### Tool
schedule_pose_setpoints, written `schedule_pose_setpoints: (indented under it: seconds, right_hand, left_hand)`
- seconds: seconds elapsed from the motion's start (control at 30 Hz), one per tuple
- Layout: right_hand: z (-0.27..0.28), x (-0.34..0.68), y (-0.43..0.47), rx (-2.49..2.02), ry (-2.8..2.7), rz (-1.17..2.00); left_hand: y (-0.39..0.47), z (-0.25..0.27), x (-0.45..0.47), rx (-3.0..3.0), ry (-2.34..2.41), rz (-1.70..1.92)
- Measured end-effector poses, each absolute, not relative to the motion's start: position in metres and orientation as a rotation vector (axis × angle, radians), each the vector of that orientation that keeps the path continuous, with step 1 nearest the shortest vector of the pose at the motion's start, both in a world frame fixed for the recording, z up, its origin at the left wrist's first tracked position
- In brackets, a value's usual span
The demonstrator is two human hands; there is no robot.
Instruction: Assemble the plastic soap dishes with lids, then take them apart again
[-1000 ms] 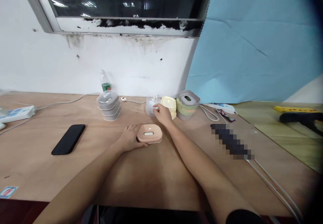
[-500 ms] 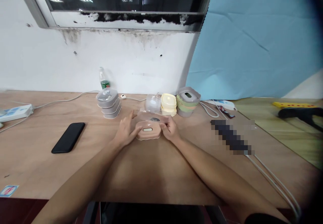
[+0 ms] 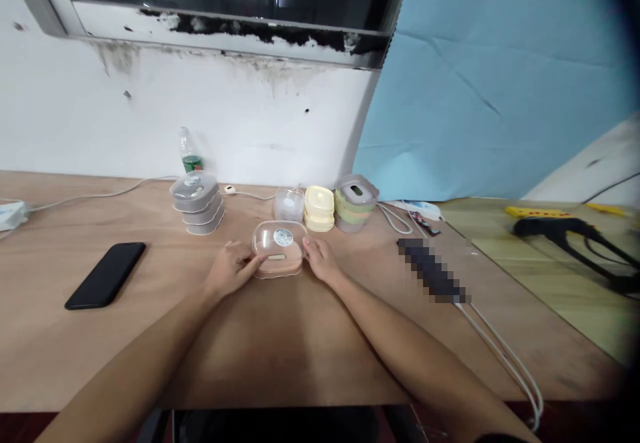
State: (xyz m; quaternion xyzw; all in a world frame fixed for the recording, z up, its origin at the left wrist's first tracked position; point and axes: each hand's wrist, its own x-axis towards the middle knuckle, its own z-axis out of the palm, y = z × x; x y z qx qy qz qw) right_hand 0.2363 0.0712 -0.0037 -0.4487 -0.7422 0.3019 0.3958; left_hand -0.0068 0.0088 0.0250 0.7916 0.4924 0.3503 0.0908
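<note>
In front of me on the table sits a pink plastic container (image 3: 280, 268). A clear lid (image 3: 267, 231) with a round sticker is over it, its back edge seeming higher than its front; whether it is seated I cannot tell. My left hand (image 3: 231, 270) is at the left side, thumb across the front near the container's pale oval tab and fingers curled by the edge. My right hand (image 3: 320, 260) pinches the right edge of the lid. Just behind stand a clear container (image 3: 289, 204) and a stack of pale yellow containers (image 3: 319, 207).
A stack of grey containers (image 3: 199, 204) stands back left, a plastic bottle (image 3: 190, 153) behind it. Green and grey containers (image 3: 357, 203) are stacked back right. A black phone (image 3: 106, 275) lies left; a pixelated dark object (image 3: 434, 271) with white cables lies right.
The lid has come from behind the pink container to over it, in my right hand. My left fingers, spread before, have curled in. The view has swung to the right.
</note>
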Motion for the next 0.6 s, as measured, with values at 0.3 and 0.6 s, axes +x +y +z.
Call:
schedule_pose_setpoints:
  seconds: [0.3,0.6]
  right_hand:
    - [0.001,0.246,0.091,-1.291,-2.181,0.609]
    - [0.000,0.242,0.092,-1.254,-2.205,0.571]
  left_hand:
    - [0.006,0.021,-0.002,2.637,1.319,0.646]
    - [0.017,0.019,-0.012,2.373,1.803,0.737]
